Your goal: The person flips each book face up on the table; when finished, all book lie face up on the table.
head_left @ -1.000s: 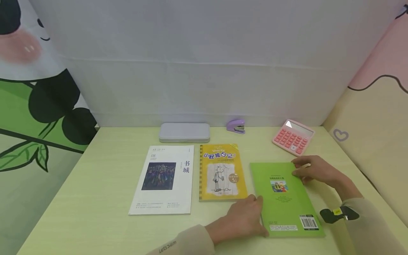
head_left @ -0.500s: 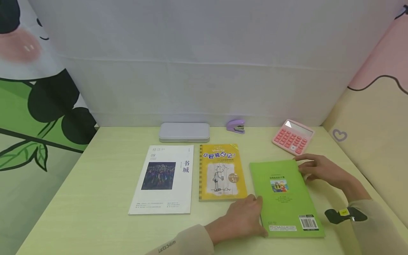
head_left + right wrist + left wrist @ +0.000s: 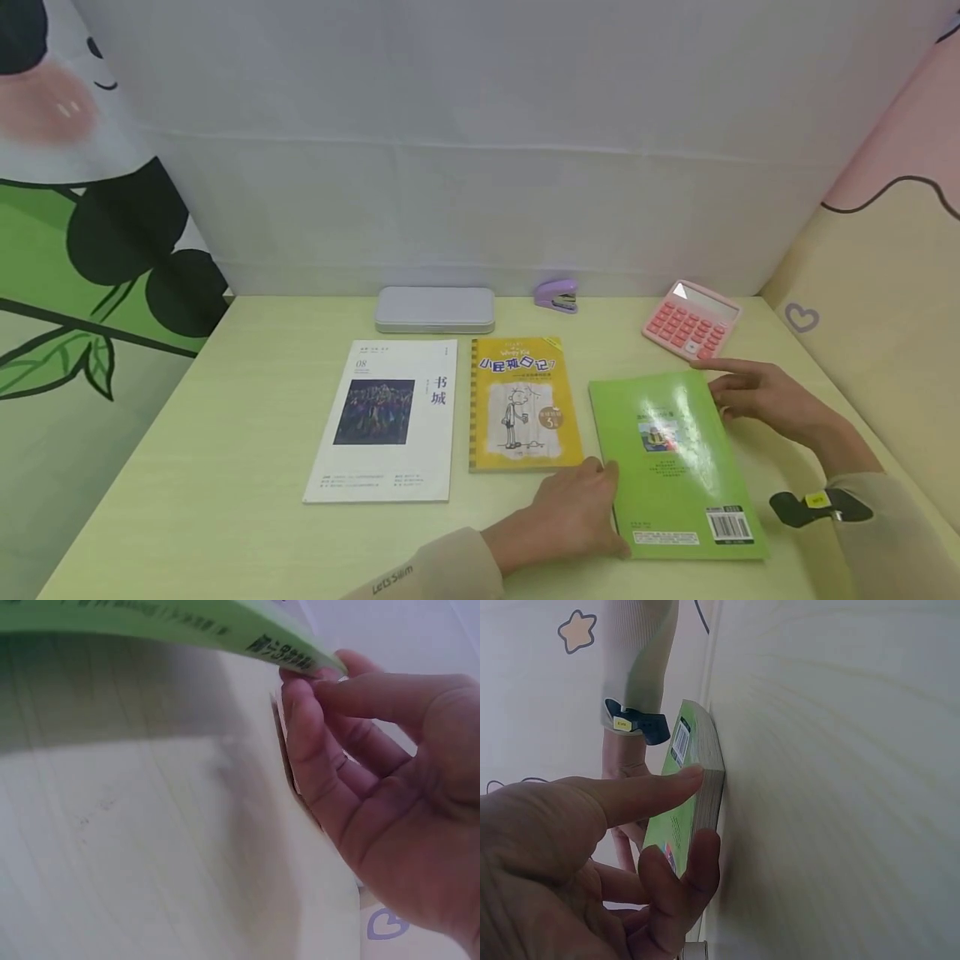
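Observation:
A green book (image 3: pixel 667 467) lies back cover up at the right of the table, barcode toward the near edge. My right hand (image 3: pixel 776 408) pinches its far right corner between thumb and fingers. That side is raised, and the right wrist view shows the printed spine (image 3: pixel 225 634) above the table with a shadow beneath. At the book's near left, my left hand (image 3: pixel 562 517) rests with thumb and fingertips against the page edges (image 3: pixel 709 795), the thumb at the near corner. A yellow comic book (image 3: pixel 525 408) lies just beyond the left hand.
Left of the yellow book lies a white magazine (image 3: pixel 390 467). Along the back stand a pale flat case (image 3: pixel 435 310), a purple stapler (image 3: pixel 557 296) and a pink calculator (image 3: pixel 692 321), the last close to my right hand. White cloth (image 3: pixel 480 208) hangs behind the table.
My right hand has shifted slightly right and lifted the green book's far right corner, whose cover now bends and catches the light. My left hand has stayed in place.

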The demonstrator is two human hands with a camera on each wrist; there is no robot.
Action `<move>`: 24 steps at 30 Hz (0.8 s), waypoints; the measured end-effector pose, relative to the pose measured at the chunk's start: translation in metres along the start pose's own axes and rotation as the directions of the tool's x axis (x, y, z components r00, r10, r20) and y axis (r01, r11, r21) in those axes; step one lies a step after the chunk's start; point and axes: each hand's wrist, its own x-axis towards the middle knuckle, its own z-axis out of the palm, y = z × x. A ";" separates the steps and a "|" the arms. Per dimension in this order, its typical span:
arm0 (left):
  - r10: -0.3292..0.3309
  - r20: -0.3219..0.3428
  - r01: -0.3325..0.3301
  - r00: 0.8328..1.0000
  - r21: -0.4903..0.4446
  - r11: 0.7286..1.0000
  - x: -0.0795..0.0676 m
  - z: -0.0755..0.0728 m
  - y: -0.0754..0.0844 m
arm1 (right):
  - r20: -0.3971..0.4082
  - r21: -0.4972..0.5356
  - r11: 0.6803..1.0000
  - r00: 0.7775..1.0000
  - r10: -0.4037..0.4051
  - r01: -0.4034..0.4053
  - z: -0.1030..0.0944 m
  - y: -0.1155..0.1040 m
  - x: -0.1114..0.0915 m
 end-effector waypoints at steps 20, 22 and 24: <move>-0.056 0.059 0.059 0.997 -0.050 0.997 -0.001 0.003 -0.001 | -0.048 -0.093 0.996 0.999 -0.012 0.007 -0.004 -0.007 -0.010; -0.062 0.055 0.065 0.997 -0.046 0.997 -0.002 0.004 -0.001 | -0.045 -0.084 0.996 0.999 -0.026 0.022 -0.004 -0.010 -0.011; -0.064 0.048 0.066 0.997 -0.038 0.997 -0.002 0.004 -0.001 | -0.041 -0.075 0.997 0.998 -0.038 0.035 -0.004 -0.013 -0.012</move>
